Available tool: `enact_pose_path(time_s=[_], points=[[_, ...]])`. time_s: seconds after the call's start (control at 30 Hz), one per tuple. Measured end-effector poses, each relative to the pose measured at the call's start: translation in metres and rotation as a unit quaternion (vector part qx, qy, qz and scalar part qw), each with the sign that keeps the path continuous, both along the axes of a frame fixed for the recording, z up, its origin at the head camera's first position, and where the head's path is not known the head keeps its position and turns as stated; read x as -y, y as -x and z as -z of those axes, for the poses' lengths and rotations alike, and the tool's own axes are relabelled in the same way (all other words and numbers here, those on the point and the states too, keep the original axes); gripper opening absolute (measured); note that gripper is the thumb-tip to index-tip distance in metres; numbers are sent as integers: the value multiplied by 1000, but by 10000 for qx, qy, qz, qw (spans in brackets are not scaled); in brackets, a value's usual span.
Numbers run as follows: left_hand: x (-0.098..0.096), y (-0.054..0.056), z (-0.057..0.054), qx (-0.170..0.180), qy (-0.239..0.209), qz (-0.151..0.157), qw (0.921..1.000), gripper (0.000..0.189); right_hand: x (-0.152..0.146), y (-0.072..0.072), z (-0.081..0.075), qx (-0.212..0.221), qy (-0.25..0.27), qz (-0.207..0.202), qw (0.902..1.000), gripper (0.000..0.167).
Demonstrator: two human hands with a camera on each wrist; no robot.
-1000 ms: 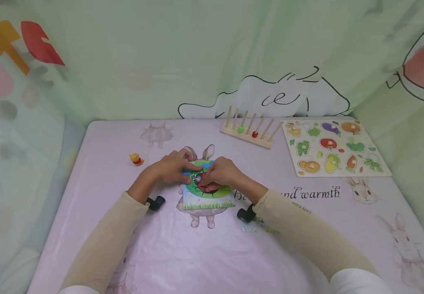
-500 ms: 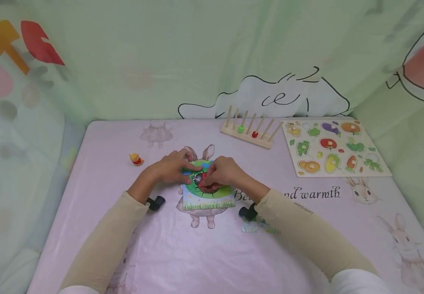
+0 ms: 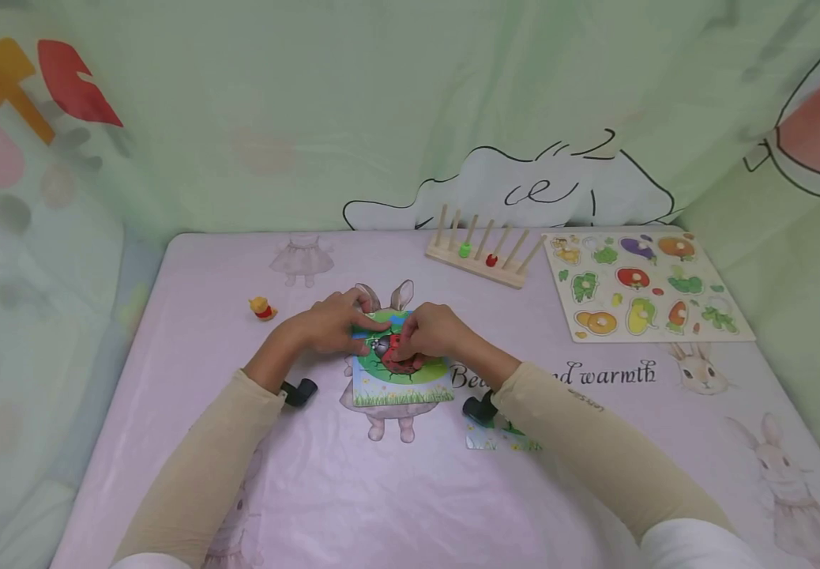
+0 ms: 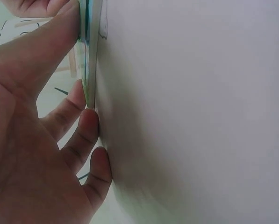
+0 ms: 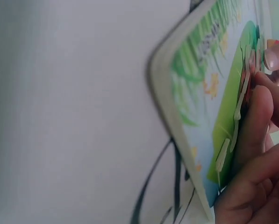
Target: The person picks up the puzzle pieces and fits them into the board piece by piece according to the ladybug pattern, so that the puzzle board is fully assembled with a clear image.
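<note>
A square picture-puzzle board point(image 3: 403, 395) with printed grass and a green centre lies on the table. On its middle is a red and black ladybug piece point(image 3: 400, 366). My right hand point(image 3: 434, 330) pinches this piece, its fingertips covering part of the red back. In the right wrist view, thin edges of the ladybug piece point(image 5: 241, 100) stand a little proud of the board. My left hand point(image 3: 325, 322) rests at the board's left side, thumb on the surface and fingers spread at the edge. The left wrist view shows the board point(image 4: 94, 60) edge-on beside the relaxed fingers.
Another grass-printed puzzle point(image 3: 483, 439) lies partly hidden by the right sleeve and wrist camera. Farther back stand a wooden peg rack point(image 3: 474, 265) with green and red beads and a vegetable puzzle board point(image 3: 595, 273). A small yellow bear figure point(image 3: 262, 308) is at the left.
My right fingertips have shifted slightly over the ladybug piece, and more of its red back shows. My left hand stays in place on the board.
</note>
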State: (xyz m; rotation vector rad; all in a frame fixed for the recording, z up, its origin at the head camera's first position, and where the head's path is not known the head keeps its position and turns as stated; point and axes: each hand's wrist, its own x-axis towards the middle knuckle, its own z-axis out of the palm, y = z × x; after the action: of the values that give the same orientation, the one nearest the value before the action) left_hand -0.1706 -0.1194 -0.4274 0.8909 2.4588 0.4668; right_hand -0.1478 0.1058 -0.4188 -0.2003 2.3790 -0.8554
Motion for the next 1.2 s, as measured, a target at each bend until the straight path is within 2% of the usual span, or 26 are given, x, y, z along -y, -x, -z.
enact_pose_path(time_s=[0.5,0.73,0.93,1.1,1.2], points=[[-2,-3,-1,-12,-64,-234,9997,52,0,-1,-1,-5,2,-48,10000,21],[-4,-7,-4,-102,-38,-314,9994,50,-3,0,1,-475,-309,-286,9980,32],[-5,-15,-4,-465,10,-170,9988,49,-3,-1,2,-340,-346,-190,9986,34],[-4,-26,-7,-715,422,61,9965,45,-3,-2,0,-238,-292,-135,9992,36],[-1,-28,-6,-867,618,262,9940,42,-2,-1,1,-250,-276,-201,9991,35]])
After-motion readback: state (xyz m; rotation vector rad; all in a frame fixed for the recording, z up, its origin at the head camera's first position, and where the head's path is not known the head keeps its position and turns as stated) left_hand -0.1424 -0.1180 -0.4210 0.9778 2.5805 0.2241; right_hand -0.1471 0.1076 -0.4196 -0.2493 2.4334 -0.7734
